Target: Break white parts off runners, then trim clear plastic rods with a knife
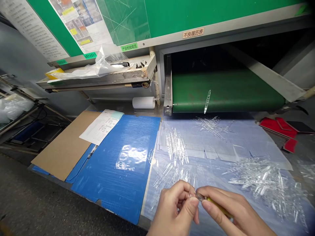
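My left hand (176, 208) pinches a small clear plastic part (191, 195) between thumb and fingers. My right hand (221, 209) grips a yellow-handled tool (218, 205), and its metal tip (200, 197) touches or nearly touches that part. Loose clear plastic rods lie in heaps on the plastic sheet (216, 147) around my hands. The largest heap (265, 183) is to the right of my right hand. Another heap (176, 146) lies ahead, with a smaller one (172, 175) just beyond my left hand.
A green conveyor belt (221, 91) runs ahead, with one clear rod (207, 101) on it. To the left lie a blue folder (115, 167), cardboard (66, 144) and a printed sheet (101, 126). Red pads (278, 127) sit at right.
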Demonstrator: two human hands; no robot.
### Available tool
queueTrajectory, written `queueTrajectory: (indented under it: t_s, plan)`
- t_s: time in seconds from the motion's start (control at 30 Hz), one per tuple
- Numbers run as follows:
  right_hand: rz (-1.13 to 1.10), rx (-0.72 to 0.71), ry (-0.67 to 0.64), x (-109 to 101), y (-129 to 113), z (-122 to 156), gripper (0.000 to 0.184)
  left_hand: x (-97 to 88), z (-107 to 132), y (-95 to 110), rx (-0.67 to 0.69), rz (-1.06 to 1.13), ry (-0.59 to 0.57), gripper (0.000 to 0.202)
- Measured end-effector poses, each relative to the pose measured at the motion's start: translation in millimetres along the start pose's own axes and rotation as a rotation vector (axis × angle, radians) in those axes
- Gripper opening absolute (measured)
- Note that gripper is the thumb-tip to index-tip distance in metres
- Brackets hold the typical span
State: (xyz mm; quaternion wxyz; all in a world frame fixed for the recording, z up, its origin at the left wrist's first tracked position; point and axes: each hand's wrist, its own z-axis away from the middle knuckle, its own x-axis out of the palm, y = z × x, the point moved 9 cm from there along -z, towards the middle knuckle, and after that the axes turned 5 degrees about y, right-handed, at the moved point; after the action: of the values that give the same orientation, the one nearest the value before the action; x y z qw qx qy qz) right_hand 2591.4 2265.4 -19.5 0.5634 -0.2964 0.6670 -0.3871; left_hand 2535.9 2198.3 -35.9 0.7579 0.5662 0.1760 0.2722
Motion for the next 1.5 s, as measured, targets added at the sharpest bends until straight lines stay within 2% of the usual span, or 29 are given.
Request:
queueTrajectory:
  t_s: [0.43, 0.83, 1.03, 1.5]
  plan:
    - [0.105, -0.026, 0.086, -9.5, 0.3, 2.8, 0.024, 4.8, 1.4, -0.7, 0.008, -0.058, 0.013, 0.035]
    - [0.065, -0.010, 0.055, -9.0, 0.8, 2.3, 0.026, 6.9, 0.2, 0.2, 0.029, -0.044, 0.005, 0.034]
    - [0.026, -0.004, 0.033, -9.2, -1.4, 0.9, 0.027, 7.0, 2.1, 1.0, 0.048, -0.106, 0.020, 0.033]
    - [0.029, -0.016, 0.045, -10.9, 2.7, 4.7, 0.026, 11.1, 1.3, 1.8, 0.056, -0.101, 0.004, 0.036]
